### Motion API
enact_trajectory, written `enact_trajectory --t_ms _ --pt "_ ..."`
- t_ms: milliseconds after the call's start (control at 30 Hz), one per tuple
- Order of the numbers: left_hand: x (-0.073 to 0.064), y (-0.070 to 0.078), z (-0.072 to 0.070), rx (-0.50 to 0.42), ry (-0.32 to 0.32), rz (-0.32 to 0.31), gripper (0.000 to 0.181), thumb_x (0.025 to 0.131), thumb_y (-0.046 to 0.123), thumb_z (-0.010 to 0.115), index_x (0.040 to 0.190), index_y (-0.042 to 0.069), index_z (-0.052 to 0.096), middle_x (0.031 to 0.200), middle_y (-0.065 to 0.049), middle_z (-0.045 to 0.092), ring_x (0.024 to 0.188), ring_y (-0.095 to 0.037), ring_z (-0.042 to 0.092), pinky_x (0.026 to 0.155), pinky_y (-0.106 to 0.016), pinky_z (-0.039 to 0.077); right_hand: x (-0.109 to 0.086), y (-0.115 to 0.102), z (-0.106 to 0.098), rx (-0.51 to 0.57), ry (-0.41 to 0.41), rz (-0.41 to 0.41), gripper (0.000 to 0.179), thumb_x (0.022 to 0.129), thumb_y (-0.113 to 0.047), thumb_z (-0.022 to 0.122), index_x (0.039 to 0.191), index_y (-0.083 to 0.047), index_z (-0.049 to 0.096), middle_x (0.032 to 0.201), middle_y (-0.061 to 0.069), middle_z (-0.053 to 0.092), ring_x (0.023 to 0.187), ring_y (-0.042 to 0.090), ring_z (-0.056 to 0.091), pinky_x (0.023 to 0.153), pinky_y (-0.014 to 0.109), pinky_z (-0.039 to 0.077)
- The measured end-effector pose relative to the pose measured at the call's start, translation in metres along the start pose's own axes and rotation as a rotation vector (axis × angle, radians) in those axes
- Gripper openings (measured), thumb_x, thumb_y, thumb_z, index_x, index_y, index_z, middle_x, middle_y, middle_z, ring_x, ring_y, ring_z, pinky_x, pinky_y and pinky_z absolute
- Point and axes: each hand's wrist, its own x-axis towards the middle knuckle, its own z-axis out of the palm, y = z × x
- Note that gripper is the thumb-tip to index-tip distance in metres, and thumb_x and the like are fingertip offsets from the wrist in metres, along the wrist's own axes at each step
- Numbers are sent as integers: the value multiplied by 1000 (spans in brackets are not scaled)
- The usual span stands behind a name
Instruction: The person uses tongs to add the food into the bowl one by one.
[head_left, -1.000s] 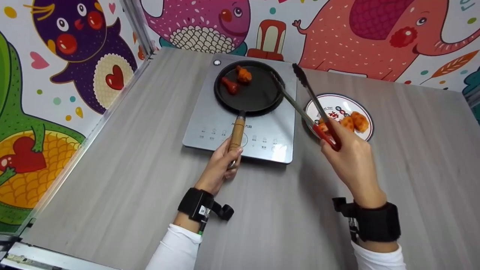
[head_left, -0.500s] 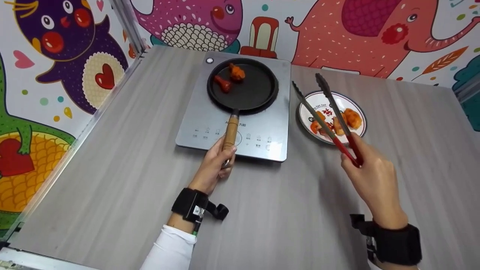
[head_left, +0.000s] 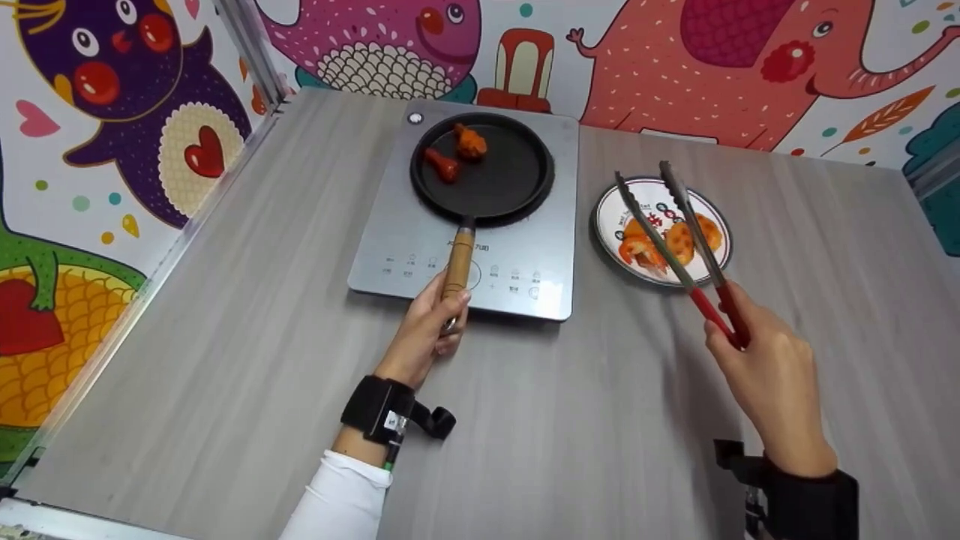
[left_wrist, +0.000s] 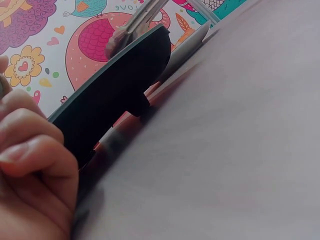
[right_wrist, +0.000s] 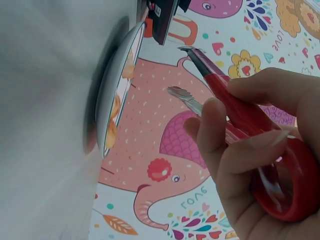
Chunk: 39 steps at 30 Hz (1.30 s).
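My left hand (head_left: 429, 324) grips the wooden handle (head_left: 459, 264) of a round black frying pan (head_left: 506, 180), which rests on a silver induction cooker. A red drumstick (head_left: 442, 165) and an orange fried piece (head_left: 471, 142) lie in the pan's left half. In my right hand (head_left: 776, 375) is a pair of tongs (head_left: 720, 315) with red grips, also plain in the right wrist view. Their tips are spread with nothing between them, above a white plate (head_left: 615, 214). Several orange food pieces (head_left: 679, 241) lie on that plate, partly hidden by the tongs' arms.
The induction cooker (head_left: 525, 289) stands at the back of the grey table (head_left: 247, 360), left of the plate. Cartoon-printed walls (head_left: 712, 75) border the table at the back and left. A metal strip (head_left: 142, 300) runs along the left edge.
The right hand has carried the tongs from the pan's right edge rightward and toward the person, over the plate. The left hand keeps its grip on the pan handle. The view has shifted slightly.
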Motion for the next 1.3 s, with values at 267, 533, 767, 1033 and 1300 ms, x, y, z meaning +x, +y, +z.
enact_trajectory --t_ms 267,533,767,1033,1300 --pt "0 -1 1 9 -17 1 66 81 26 64 137 23 28 64 0 42 46 -8 31 37 -17 23 -11 9 -8 -25 -16 60 45 77 -9 65 120 -4 56 83 16 62 56 26 51 46 36 39" --pt "2 0 2 15 -36 -8 68 81 29 65 138 24 27 63 1 42 45 -7 31 36 -18 24 -25 14 -12 -60 -65 148 46 76 -8 66 119 2 55 87 23 61 61 32 55 48 39 43" --pt "1 1 0 18 -34 -6 67 80 29 65 136 22 29 62 1 42 45 -7 31 37 -17 23 -32 14 -12 -70 -66 112 45 75 -6 68 117 3 55 85 21 62 61 33 56 49 45 42" --pt "-1 -1 -3 -4 -16 2 65 79 27 66 134 22 32 60 1 41 44 -7 30 36 -18 22 -33 14 -8 -73 -84 99 44 75 -5 68 116 2 56 84 20 61 62 33 55 50 48 42" --pt "0 0 -1 7 -14 8 68 79 29 66 136 23 29 62 1 42 45 -7 30 36 -18 22 -33 15 -9 -76 -75 102 44 75 -4 68 116 3 56 87 22 61 65 36 57 53 50 42"
